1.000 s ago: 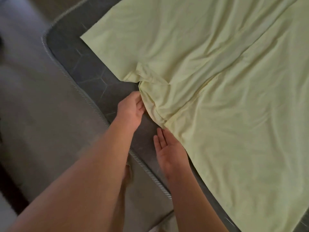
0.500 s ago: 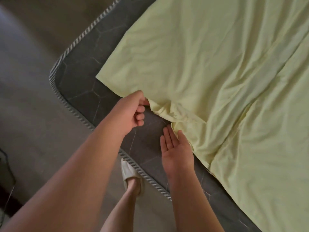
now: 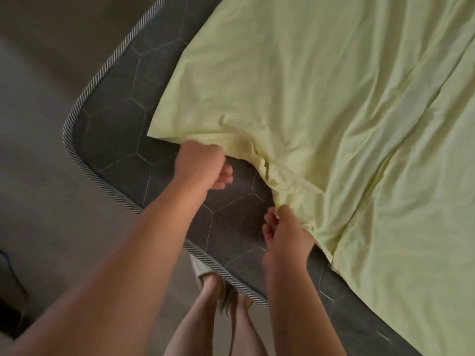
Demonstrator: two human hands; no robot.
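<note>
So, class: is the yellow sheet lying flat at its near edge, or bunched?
Bunched: the sheet gathers into folds between the left hand and right hand, both gripping its edge.

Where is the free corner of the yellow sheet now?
In the head view the corner of the yellow sheet lies left of centre on the dark mattress, just left of the left hand, which grips the edge beside it.

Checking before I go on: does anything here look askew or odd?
Yes. The yellow sheet lies askew, leaving the mattress corner bare, and its edge is bunched between the left hand and right hand.
</note>
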